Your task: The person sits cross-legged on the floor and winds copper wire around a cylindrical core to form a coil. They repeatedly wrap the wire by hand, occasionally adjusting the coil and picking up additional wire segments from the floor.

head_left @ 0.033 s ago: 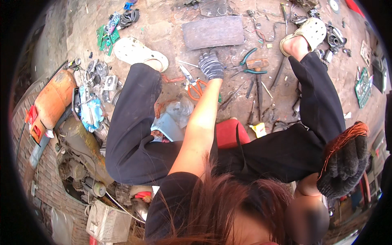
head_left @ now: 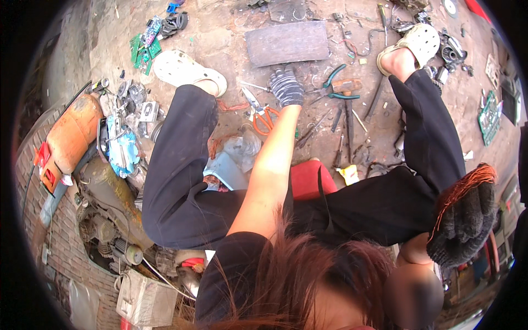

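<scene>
My left hand (head_left: 286, 87), in a grey-and-white striped glove, reaches forward to the ground. Its fingers point at the near edge of a flat, greyish metal plate (head_left: 287, 44) and look loosely stretched, holding nothing I can see. Left of it lie orange-handled scissors (head_left: 266, 120) and a thin light rod (head_left: 254, 86). To its right are teal-handled pliers (head_left: 334, 78) and a hammer (head_left: 346, 86) with a wooden-looking block head. My right hand (head_left: 465, 220) is raised beside the right knee in a dark grey glove with orange strands along it. Its fingers look curled; what they hold, if anything, is hidden.
Green circuit boards (head_left: 144, 54) and metal parts (head_left: 132, 93) lie at the left. Another board (head_left: 488, 118) is at the far right. An orange cylinder (head_left: 74, 132) stands left of a motor (head_left: 104, 231). Between my legs are a light-blue container (head_left: 225, 171) and a red seat (head_left: 312, 180).
My left hand has shifted very slightly to the right beside the plate. Everything else stays where it was.
</scene>
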Demonstrator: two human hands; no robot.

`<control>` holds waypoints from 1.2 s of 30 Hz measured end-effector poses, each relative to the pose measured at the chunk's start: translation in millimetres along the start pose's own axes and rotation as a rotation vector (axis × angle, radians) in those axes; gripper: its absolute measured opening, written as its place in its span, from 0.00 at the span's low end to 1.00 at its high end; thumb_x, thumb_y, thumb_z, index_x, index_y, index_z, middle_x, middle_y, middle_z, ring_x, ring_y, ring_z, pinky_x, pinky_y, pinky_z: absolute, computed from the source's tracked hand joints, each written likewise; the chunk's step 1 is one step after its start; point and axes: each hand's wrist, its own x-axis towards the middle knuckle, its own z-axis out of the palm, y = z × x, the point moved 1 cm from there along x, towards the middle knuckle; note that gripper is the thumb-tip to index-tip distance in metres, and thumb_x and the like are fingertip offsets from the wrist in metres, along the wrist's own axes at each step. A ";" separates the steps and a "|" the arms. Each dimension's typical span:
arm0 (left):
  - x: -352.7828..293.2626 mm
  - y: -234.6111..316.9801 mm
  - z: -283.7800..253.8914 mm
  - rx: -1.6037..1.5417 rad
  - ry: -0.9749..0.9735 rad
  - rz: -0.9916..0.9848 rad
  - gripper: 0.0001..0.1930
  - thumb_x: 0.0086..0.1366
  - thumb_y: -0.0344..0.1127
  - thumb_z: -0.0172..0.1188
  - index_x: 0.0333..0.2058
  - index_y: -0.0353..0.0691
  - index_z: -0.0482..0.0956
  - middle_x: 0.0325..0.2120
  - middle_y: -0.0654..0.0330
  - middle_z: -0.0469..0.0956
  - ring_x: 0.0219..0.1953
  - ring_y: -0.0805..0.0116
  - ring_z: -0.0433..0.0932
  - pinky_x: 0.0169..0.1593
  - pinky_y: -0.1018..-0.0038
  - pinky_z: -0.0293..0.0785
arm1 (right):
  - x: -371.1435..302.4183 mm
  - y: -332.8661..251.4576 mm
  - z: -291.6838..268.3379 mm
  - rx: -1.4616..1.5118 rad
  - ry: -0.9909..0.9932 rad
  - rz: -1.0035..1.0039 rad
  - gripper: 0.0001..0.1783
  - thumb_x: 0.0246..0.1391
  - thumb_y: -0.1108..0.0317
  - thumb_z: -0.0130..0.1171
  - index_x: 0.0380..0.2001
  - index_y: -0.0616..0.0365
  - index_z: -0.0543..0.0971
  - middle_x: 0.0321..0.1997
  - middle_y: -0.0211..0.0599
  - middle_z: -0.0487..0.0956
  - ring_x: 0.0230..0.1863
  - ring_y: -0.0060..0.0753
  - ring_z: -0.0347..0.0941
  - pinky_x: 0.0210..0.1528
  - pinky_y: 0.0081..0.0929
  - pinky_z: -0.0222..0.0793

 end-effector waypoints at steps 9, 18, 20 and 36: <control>2.6 33.9 9.0 -0.307 -0.290 -0.397 0.11 0.48 0.44 0.61 0.30 0.46 0.81 0.36 0.51 0.76 0.40 0.54 0.73 0.44 0.63 0.68 | 1.6 1.9 0.6 0.002 -0.005 -0.002 0.28 0.51 0.66 0.49 0.56 0.61 0.60 0.51 0.44 0.69 0.45 0.36 0.69 0.44 0.30 0.67; -1.1 41.0 18.9 -0.192 -0.190 -0.250 0.09 0.49 0.41 0.61 0.28 0.46 0.81 0.35 0.50 0.75 0.42 0.53 0.72 0.46 0.63 0.67 | 7.6 4.6 2.1 0.006 -0.015 0.006 0.29 0.49 0.69 0.52 0.56 0.61 0.60 0.52 0.44 0.69 0.47 0.37 0.69 0.47 0.29 0.66; 0.6 40.8 23.1 -0.116 -0.230 -0.222 0.10 0.50 0.41 0.60 0.30 0.44 0.80 0.36 0.49 0.75 0.42 0.53 0.72 0.47 0.63 0.66 | 8.4 4.4 2.5 0.008 -0.021 0.009 0.29 0.49 0.70 0.53 0.56 0.61 0.61 0.52 0.44 0.69 0.48 0.37 0.69 0.48 0.29 0.66; -4.8 22.7 -21.0 -0.672 -0.037 -0.119 0.09 0.57 0.34 0.54 0.34 0.35 0.73 0.30 0.50 0.76 0.36 0.57 0.74 0.43 0.64 0.67 | 7.8 4.0 27.8 -0.515 0.147 -0.002 0.31 0.45 0.75 0.58 0.55 0.62 0.62 0.54 0.44 0.68 0.51 0.38 0.68 0.52 0.28 0.65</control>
